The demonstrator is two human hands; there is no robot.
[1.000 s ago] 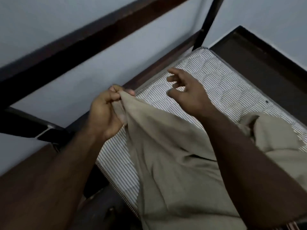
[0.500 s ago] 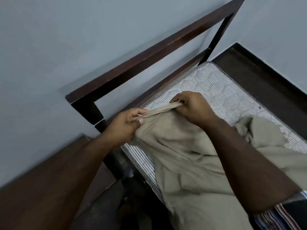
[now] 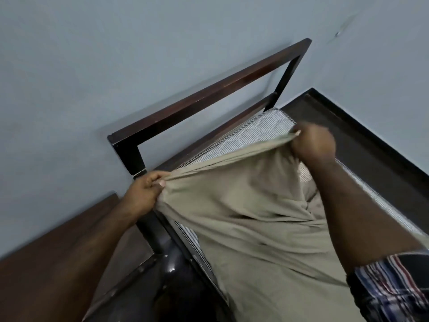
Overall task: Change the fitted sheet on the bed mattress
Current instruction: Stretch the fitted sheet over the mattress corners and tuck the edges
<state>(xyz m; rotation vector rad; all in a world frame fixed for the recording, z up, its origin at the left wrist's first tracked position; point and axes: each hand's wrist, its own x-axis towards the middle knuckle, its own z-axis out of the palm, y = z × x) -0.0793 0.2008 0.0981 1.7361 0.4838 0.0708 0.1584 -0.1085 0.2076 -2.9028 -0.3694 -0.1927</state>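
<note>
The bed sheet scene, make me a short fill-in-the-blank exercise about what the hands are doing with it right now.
1. Both hands grip the edge of the ____ coloured fitted sheet.
2. The left hand holds the sheet near the bed frame, which is made of dark ____.
3. The right hand holds the sheet's edge above the far ____ of the mattress.
4. The uncovered mattress has a ____ pattern.

Missing words: beige; wood; corner; striped
</note>
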